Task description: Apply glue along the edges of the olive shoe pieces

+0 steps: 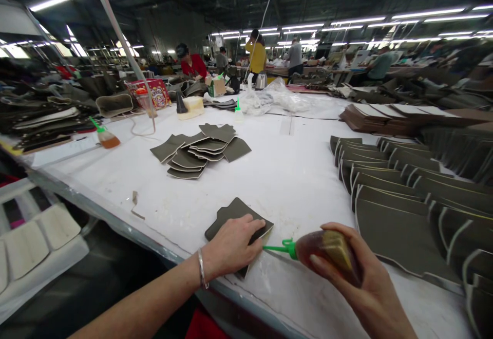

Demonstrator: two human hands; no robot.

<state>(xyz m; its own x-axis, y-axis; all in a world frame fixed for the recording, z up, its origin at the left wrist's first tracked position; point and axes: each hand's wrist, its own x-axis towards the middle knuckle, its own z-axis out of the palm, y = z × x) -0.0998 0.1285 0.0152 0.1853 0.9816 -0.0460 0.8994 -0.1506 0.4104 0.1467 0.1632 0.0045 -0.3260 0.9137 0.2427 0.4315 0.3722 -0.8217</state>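
My left hand (235, 244) holds a dark olive-grey leather-like piece (235, 209) near the front edge of the table, fingers bent over its right edge. Part of that piece is hidden under the hand. In my right hand (370, 277) is a squeeze bottle (327, 251) of amber-brown liquid, tipped sideways. Its thin green nozzle points left, with the tip close to my left thumb and the piece's edge. Farther back on the white table (292, 174) lies a loose pile of similar cut pieces (200, 151).
Overlapping rows of dark panels (396, 221) cover the right side. Brown stacks (393, 118) lie behind them. A second green-tipped bottle (109, 137) is at the left, near a slanted pole (119, 36). Plastic wrapping (277, 97) sits at the back. Several people work beyond.
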